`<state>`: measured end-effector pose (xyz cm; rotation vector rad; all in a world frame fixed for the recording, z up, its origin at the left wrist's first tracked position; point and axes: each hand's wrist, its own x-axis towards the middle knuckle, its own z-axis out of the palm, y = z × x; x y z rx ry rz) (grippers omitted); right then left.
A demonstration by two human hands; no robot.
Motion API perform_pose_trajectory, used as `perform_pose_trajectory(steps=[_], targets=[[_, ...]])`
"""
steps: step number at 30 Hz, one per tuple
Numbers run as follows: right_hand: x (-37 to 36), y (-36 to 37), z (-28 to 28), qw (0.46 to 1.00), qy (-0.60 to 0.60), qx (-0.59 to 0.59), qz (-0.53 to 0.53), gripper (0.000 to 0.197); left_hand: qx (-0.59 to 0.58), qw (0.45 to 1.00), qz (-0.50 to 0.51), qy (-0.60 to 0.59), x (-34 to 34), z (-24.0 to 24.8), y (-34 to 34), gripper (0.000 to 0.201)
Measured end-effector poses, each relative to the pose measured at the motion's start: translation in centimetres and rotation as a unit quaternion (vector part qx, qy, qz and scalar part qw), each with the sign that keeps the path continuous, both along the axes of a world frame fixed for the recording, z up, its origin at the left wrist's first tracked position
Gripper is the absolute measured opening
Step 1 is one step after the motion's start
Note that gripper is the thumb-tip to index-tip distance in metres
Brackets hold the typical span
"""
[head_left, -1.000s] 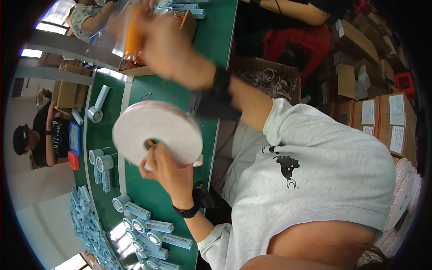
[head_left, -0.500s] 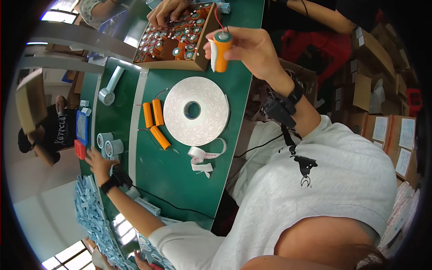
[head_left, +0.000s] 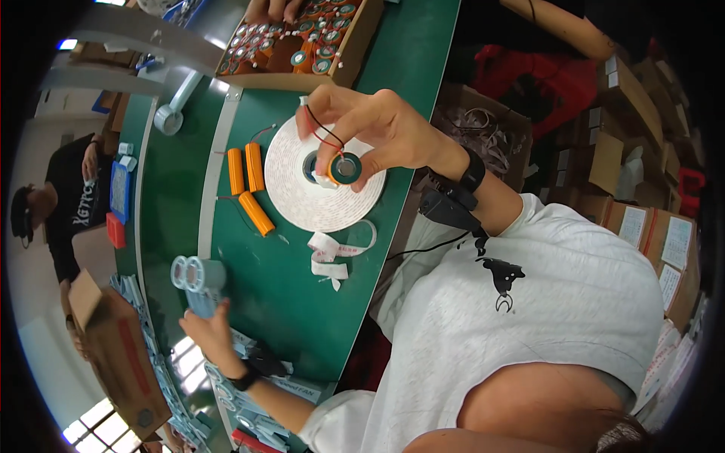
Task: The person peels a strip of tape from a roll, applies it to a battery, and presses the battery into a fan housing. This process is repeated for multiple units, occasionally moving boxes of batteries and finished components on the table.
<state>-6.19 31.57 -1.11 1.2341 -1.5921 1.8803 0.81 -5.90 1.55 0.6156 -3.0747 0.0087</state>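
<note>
Between the thumb and fingers of my right hand [head_left: 396,128] is an orange battery [head_left: 345,169], its round end facing up, with a red and a black wire rising from it. A bit of white tape shows at its side. It is held above the big roll of white double-sided tape [head_left: 291,200] lying on the green table. My left hand [head_left: 211,334] is closed around the lower part of a light blue plastic housing [head_left: 205,278] with two round ends. The fingers' far side is hidden. Several orange batteries [head_left: 254,167] lie left of the roll.
A loose tape strip [head_left: 330,249] curls below the roll. A carton of batteries [head_left: 351,64] stands at the far end, another person's hand over it. A light blue part [head_left: 170,117] lies beyond the metal rail. At left a person carries a cardboard box [head_left: 124,355]. More light blue parts lie near my left forearm.
My left hand, open before, has closed on the light blue housing and moved nearer to me. My right hand has brought the battery down over the tape roll and tilted its end upward.
</note>
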Motion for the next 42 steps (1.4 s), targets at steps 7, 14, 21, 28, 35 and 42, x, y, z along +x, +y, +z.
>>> perform_pose_trajectory(steps=[7, 14, 21, 28, 35, 42], targets=[[2.3, -3.1, 2.0, 0.927, -0.301, -0.07, 0.213, 0.043, -0.185, 0.953, -0.101, 0.217, 5.0, -2.2, 6.1, 0.069], [3.2, -6.1, -1.5, 0.85, -0.395, -0.118, 0.329, 0.032, 0.283, 0.956, -0.055, 0.054, 0.0, -3.0, 1.3, 0.052], [4.7, -6.8, -1.5, 0.691, -0.574, -0.213, 0.385, 0.029, 0.374, 0.858, -0.353, 0.022, 3.7, -0.2, 4.9, 0.039], [4.4, -8.3, -2.0, 0.757, -0.521, -0.141, 0.369, 0.036, 0.29, 0.955, -0.063, -0.02, 4.0, -1.1, 6.0, 0.047], [3.1, -7.3, 1.0, 0.871, -0.356, 0.037, 0.336, 0.038, 0.114, 0.92, -0.36, 0.109, 4.4, 0.0, 7.8, 0.039], [3.5, -6.8, 5.0, 0.945, -0.177, 0.185, 0.205, 0.034, 0.185, 0.855, -0.477, 0.088, 2.7, -2.2, 7.4, 0.032]])
